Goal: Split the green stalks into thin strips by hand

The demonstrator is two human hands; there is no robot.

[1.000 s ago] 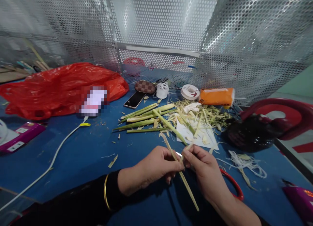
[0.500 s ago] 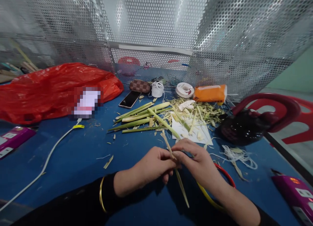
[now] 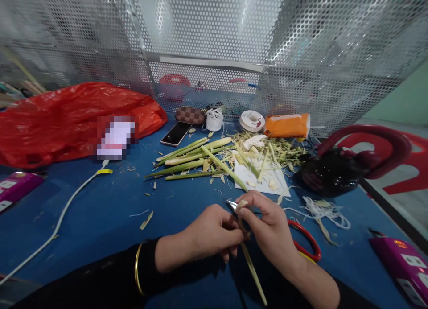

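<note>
My left hand is closed around a thin pale-green stalk, whose lower end slants down toward me. Close beside it, my right hand is closed on scissors. Their silver blade tip pokes out past my fingers, and the red and yellow handle loops show beyond my palm. Between my right thumb and forefinger is a pale strip at the stalk's upper end. My fingers hide part of the blades and stalk. Ahead, a bundle of green stalks lies by a heap of peelings.
White paper lies under some peelings. A black bag and tangled white string are at right, a purple power strip nearer. A white cable runs left to a pixelated phone by a red plastic bag.
The stalk's top has dropped toward my right fingers and its lower end reaches farther down. The scissors' blade tip now shows, and their handles have swung up and right.
</note>
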